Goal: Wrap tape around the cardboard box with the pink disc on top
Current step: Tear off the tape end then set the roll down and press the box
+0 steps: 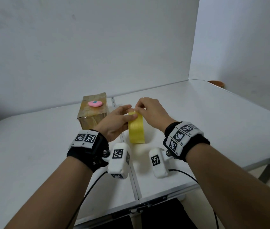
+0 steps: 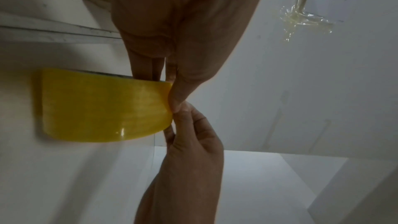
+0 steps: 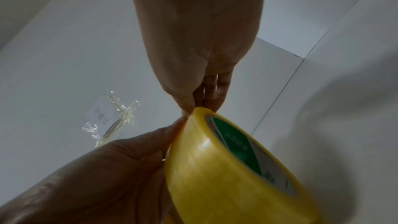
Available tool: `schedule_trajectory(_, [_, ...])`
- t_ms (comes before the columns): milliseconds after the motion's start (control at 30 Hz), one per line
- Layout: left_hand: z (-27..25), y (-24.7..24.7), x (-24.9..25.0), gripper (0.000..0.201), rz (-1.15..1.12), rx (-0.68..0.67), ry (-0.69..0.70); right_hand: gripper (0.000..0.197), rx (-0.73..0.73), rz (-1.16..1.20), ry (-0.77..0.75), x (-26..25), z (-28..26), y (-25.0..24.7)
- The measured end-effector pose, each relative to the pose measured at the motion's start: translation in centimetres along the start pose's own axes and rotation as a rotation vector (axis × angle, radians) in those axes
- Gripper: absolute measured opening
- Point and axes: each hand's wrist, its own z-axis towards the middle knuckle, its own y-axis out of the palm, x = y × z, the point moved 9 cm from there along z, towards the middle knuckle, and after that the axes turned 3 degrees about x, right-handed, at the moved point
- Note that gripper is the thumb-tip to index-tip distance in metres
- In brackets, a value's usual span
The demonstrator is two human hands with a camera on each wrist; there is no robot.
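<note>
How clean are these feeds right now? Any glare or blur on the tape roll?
Head view: evenly lit and sharp, wide-angle bend at the table edges, tape roll clear. Left wrist view: dim, soft, a small glare streak on the roll. Right wrist view: dim, broad sheen on the roll, both hands slightly blurred, a dark shadow on the right.

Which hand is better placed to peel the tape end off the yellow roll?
Right hand: its fingertips pinch at the top of the yellow tape roll, while the left hand grips it.
</note>
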Motion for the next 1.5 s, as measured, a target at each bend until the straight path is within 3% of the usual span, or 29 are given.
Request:
schedule_trajectory(300, [0.0,0.4,0.1,0.056,0.015,-0.018,0.008,0.015,-0.009,-0.065,-0.039,-1.2,-0.4,-0.8])
schedule_trajectory(467, [-0.1,0.5,0.3,0.042,0.020,-0.031,-0.009,0.015,0.010,-0.078,-0.084,-2.6,-0.6,-1.3])
schedule_trajectory(600, [0.1,0.3,0.2,0.046,0.041,-0.050,-0.010,0.016,0.005,-0.017,-0.049,-1.8,-0.5,-1.2])
schedule_trajectory(800, [-0.1,-0.5,2.0,0.045,0.373,0.028,0.149,0.017,-0.052,0.081,0.058,-0.4,-0.3,-0.6])
schedule_trajectory(1266, [-0.2,-1.9,3.2,0.029,0.308,0.138,0.268,0.013,0.018,0.265,0.073,0.6,-1.1,-0.9])
schedule_trajectory(1400, [-0.4,-1.9,3.3,0.025,0.273,0.179,0.285,0.021,0.014,0.277,0.120,1.0,-0.9,-0.9])
schedule_trajectory(1500, [-0.5,-2.2,3.3,0.021,0.263,0.207,0.291,0.041,0.020,0.348,0.166,1.3,-1.0,-1.1])
